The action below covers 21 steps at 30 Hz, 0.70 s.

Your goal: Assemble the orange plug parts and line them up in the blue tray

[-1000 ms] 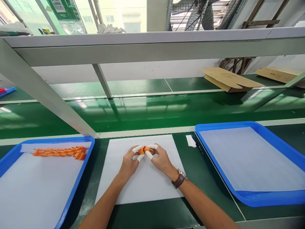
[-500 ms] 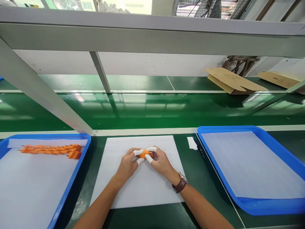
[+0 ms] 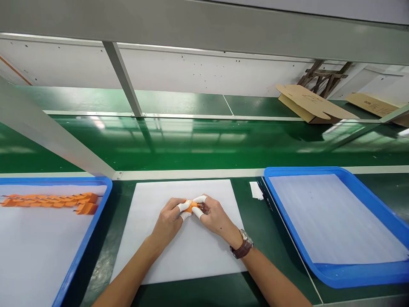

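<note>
- Since it looks like small plastic, the orange piece [image 3: 191, 207] is probably light and stiff.
- Left hand [image 3: 168, 219] and right hand [image 3: 213, 216] pinch it over the white sheet [image 3: 188, 253].
- Best held by its body, not the thin prongs [image 3: 200, 206].

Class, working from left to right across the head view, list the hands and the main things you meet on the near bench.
Orange pieces → left hand → held part → right hand → watch → white scrap → right tray
</note>
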Tool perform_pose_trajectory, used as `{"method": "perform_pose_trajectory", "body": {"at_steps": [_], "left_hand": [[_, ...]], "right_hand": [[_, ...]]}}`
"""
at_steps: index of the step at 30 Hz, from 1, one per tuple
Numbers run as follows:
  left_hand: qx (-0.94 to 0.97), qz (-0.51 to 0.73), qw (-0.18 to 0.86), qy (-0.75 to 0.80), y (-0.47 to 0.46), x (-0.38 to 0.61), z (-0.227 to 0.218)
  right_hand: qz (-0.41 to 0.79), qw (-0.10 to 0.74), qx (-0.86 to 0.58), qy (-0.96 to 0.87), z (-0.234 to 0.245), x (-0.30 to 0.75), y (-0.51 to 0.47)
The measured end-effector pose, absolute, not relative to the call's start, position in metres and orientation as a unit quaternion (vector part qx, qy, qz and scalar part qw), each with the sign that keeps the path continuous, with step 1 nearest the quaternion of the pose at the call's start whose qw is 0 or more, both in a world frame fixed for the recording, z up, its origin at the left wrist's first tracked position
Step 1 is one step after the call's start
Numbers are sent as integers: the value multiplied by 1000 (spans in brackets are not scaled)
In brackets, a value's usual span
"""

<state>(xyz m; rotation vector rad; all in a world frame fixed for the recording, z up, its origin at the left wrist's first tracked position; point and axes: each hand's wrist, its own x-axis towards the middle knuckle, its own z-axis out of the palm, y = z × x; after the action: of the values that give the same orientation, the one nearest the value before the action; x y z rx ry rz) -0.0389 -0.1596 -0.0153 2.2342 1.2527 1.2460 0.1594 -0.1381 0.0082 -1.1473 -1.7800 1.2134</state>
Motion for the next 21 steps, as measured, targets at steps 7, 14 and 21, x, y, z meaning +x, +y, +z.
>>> {"method": "perform_pose_trajectory", "body": {"at_steps": [7, 14, 21], "left_hand": [[775, 412, 164, 451, -160, -37, -11], [754, 402, 209, 476, -161, -37, -6], [757, 418, 198, 462, -161, -37, -10]], "right_hand": [[553, 337, -424, -633, 9, 166, -132], [505, 361, -440, -649, 4, 165, -137], [493, 349, -426, -674, 9, 165, -137]]}}
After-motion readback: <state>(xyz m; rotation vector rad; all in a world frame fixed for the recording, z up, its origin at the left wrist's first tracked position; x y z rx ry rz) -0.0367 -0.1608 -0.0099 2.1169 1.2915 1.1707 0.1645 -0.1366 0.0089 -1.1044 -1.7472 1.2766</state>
